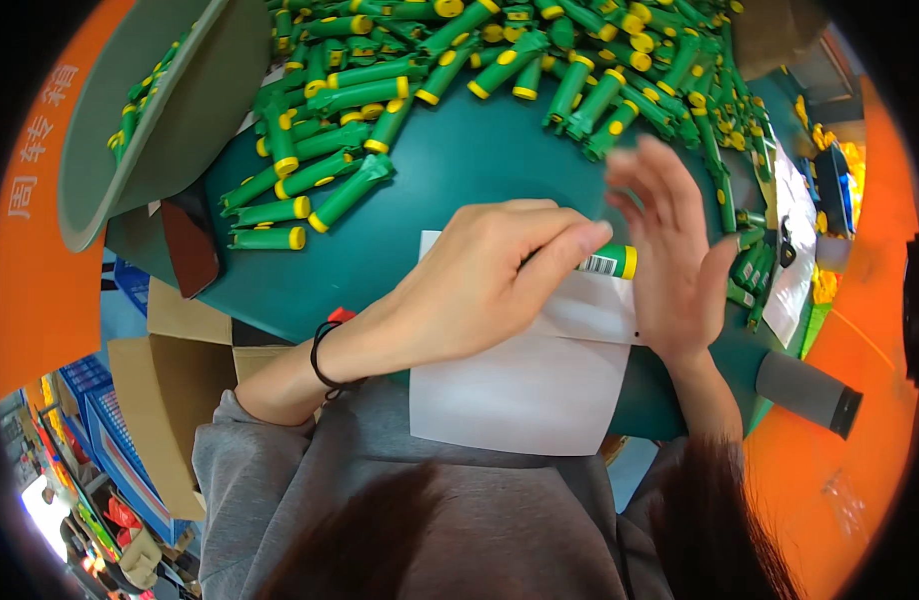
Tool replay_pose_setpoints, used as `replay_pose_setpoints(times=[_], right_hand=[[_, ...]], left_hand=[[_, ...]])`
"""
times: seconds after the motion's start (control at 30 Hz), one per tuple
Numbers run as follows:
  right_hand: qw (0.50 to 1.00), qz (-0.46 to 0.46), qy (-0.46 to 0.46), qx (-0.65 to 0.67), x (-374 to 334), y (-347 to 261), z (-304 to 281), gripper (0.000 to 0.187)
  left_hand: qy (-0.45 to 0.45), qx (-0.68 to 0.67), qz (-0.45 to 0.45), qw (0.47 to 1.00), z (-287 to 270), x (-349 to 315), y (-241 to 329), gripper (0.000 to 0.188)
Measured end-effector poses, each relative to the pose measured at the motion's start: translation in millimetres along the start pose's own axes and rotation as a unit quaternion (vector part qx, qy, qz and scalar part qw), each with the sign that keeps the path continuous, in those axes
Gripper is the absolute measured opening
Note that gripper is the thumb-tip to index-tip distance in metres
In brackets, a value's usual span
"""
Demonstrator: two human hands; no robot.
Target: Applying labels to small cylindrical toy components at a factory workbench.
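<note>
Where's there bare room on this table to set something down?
The teal table is bare between the left hand and the heaped green tubes beyond it. The near part of the white paper is bare too, but may overhang. It's crowded along the far side and right of the right hand, where more tubes lie.

Below the fingers (670,178) spreads a teal tabletop (420,190); well to their right lies bright orange floor (810,510). Far to their left is another orange surface (40,310) with pale lettering, wall or floor unclear. Left and behind them, blue crates (130,460) stand near a white glare (48,515), source unclear
</note>
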State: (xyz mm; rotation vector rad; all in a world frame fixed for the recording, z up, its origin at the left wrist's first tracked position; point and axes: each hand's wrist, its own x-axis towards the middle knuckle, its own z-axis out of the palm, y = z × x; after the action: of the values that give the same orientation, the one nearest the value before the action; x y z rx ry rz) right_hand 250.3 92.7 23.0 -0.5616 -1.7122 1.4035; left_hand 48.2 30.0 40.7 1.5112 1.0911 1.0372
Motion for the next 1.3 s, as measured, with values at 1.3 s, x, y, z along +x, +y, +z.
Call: replay_pose_setpoints(times=[1.3], right_hand=[[0.906, 0.305, -0.142, -0.256, 6.1, -13.8, -22.0, 0.024]], left_hand=[[0.069, 0.41, 0.273, 0.868, 11.9, -4.4, -55.2, 0.019]])
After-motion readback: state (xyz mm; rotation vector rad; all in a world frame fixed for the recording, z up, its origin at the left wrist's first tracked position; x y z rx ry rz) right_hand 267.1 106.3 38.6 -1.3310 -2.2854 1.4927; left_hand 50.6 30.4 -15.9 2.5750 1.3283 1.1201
